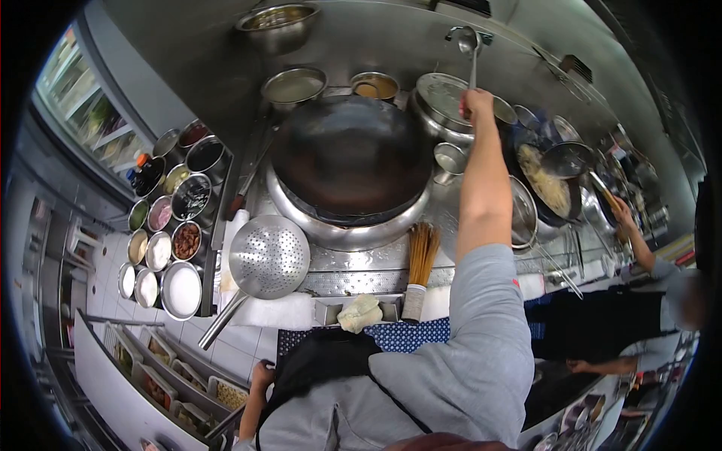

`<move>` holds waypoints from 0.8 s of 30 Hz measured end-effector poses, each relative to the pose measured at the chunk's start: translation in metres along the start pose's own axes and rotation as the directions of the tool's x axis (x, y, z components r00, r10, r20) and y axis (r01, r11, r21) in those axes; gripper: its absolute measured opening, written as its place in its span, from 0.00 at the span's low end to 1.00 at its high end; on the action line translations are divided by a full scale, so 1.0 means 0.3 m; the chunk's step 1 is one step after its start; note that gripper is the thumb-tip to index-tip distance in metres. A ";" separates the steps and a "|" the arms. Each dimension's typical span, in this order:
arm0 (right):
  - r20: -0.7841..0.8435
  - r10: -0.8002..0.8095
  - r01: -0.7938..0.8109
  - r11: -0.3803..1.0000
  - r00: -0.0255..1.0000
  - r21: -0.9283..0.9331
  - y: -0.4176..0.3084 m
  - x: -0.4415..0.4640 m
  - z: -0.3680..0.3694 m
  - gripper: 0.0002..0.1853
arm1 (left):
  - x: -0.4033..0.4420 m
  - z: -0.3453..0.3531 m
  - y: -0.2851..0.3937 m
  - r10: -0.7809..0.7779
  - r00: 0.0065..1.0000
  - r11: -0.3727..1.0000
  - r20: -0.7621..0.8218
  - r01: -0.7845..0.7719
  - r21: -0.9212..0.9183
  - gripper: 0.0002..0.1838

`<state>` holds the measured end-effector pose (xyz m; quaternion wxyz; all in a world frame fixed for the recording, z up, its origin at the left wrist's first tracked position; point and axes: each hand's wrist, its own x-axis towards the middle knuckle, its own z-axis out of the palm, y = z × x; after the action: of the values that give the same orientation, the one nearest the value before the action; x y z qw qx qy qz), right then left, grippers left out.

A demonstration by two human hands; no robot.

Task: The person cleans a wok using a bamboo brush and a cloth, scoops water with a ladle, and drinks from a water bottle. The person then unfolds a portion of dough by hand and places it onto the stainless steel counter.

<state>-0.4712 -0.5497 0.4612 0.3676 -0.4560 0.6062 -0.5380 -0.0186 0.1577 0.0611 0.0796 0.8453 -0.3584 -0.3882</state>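
Note:
My right hand (477,106) is stretched far forward, its fingers wrapped round the handle of a metal ladle (468,42). The ladle's bowl is up by the faucet (486,35) on the back wall. Low at my left side, my left hand (262,375) is beside my black apron (325,368); its fingers are too small and partly hidden to read. In front of me a large dark wok (352,158) sits tilted on a steel ring (338,234). A perforated strainer (269,257) lies to its left, and a bamboo brush (423,252) lies at the front right.
Several seasoning containers (182,289) stand on the left, above ingredient bins (154,387). Pots (295,86) and a lidded pot (442,96) line the back. A folded cloth (359,313) rests at the front edge. On the right, a co-worker's hand (623,213) holds a ladle over noodles (547,188).

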 end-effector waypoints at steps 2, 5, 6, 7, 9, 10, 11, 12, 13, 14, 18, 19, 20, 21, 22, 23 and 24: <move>0.030 0.022 -0.024 0.998 0.999 0.052 0.025 -0.040 0.015 0.04 | -0.103 -0.010 -0.065 -0.179 0.982 0.982 0.059 0.181 -0.044 0.15; 0.034 -0.062 0.058 0.992 0.997 0.109 0.164 -0.112 0.011 0.02 | -0.178 0.058 -0.207 -0.233 0.972 0.964 0.013 0.232 -0.125 0.17; -0.022 -0.053 0.053 0.998 0.998 -0.023 0.172 -0.171 0.014 0.01 | -0.178 0.130 -0.297 -0.150 0.987 0.973 -0.054 0.138 -0.185 0.17; -0.078 -0.048 0.035 0.988 0.996 -0.152 0.176 -0.217 0.017 0.01 | -0.184 0.162 -0.346 -0.071 0.990 0.971 -0.125 0.040 -0.236 0.16; -0.060 -0.013 -0.003 0.968 0.998 -0.249 0.190 -0.241 0.015 0.09 | -0.150 0.160 -0.366 -0.119 0.993 0.992 0.008 0.119 -0.050 0.17; -0.076 0.031 -0.047 0.974 0.997 -0.221 0.196 -0.230 0.022 0.09 | -0.068 0.208 -0.409 -0.090 0.995 0.996 0.032 0.091 -0.019 0.17; -0.088 0.072 -0.088 0.978 0.993 -0.191 0.203 -0.217 0.031 0.10 | -0.022 0.232 -0.419 -0.062 0.996 0.998 0.056 0.062 0.008 0.17; -0.078 0.119 -0.130 0.978 0.990 -0.162 0.194 -0.204 0.040 0.06 | -0.051 0.123 -0.258 -0.097 0.992 0.995 0.082 0.095 0.026 0.18; -0.045 0.172 -0.175 0.983 0.984 -0.061 0.188 -0.177 0.040 0.04 | -0.037 0.097 -0.197 -0.103 0.992 0.992 0.076 0.108 -0.061 0.18; 0.000 0.222 -0.221 0.974 0.975 0.038 0.177 -0.147 0.043 0.03 | 0.019 0.117 -0.214 -0.011 1.000 0.999 0.000 0.011 -0.045 0.17; 0.326 0.326 -0.456 0.513 0.887 0.727 0.162 0.044 0.030 0.06 | 0.104 0.053 -0.059 0.000 0.996 0.979 -0.084 -0.017 -0.202 0.15; 0.414 0.305 -0.501 0.317 0.858 0.805 0.164 0.097 0.015 0.06 | 0.088 0.023 -0.014 -0.036 0.997 0.970 -0.071 0.018 -0.241 0.15; 0.448 0.290 -0.513 0.211 0.846 0.832 0.156 0.135 0.008 0.04 | 0.090 0.031 -0.018 -0.024 0.995 0.969 -0.098 -0.001 -0.249 0.14; 0.483 0.274 -0.524 0.101 0.832 0.846 0.144 0.160 0.023 0.03 | 0.085 0.043 -0.027 -0.015 0.992 0.966 -0.128 -0.018 -0.258 0.14; 0.525 0.248 -0.556 0.074 0.814 0.828 0.108 0.143 0.032 0.03 | 0.054 0.034 -0.006 -0.056 0.993 0.960 -0.101 0.026 -0.279 0.14; 0.516 0.229 -0.545 0.084 0.825 0.834 0.072 0.128 0.054 0.02 | 0.011 0.022 0.015 -0.097 0.993 0.952 -0.073 0.071 -0.297 0.13; 0.520 0.226 -0.550 0.096 0.824 0.830 0.047 0.138 0.079 0.02 | -0.006 0.043 -0.014 -0.146 0.988 0.946 -0.052 0.124 -0.300 0.13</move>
<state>-0.4642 -0.5964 0.4454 0.7723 -0.0144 0.1824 -0.6084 -0.0263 0.1639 0.0516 0.1914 0.8601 -0.2346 -0.4105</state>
